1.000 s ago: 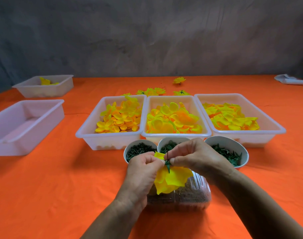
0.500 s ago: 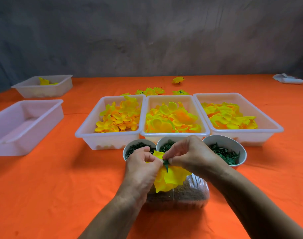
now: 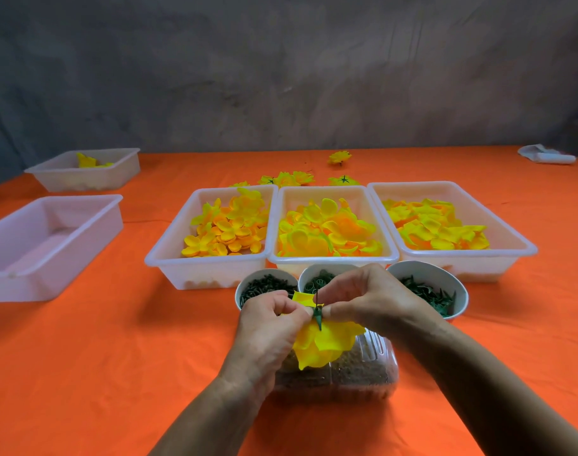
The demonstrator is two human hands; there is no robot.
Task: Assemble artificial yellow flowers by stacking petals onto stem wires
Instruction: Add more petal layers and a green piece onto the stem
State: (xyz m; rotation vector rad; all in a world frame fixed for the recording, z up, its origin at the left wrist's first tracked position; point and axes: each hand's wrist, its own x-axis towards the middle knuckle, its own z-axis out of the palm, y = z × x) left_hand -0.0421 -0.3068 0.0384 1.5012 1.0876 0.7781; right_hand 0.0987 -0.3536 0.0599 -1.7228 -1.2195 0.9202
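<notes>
while both hands work above a clear plastic container (image 3: 363,373) of dark bits, the left hand (image 3: 267,320) has its fingers curled round a yellow flower (image 3: 323,343), pinching it at the petals beside a green stem piece (image 3: 317,315). the right hand (image 3: 363,297) pinches the same green stem piece from the other side with thumb and fingertips — a thin wire tip pokes up between the two hands. a small yellow petal (image 3: 303,299) sits at the top of the flower, against the left fingers.

just beyond the hands stand three white bowls of green parts: a left bowl (image 3: 264,287), a middle bowl (image 3: 317,278) partly hidden by the hands, and a right bowl (image 3: 432,287). behind them three white trays sit side by side, touching, on the orange table (image 3: 116,357) — the left tray (image 3: 212,238), middle tray (image 3: 330,232) and right tray (image 3: 445,225), each holding yellow petals. finished flowers (image 3: 290,179) lie behind the trays. far left are a pale tray (image 3: 47,245) and a further tray (image 3: 86,169) with a bit of yellow in it.
</notes>
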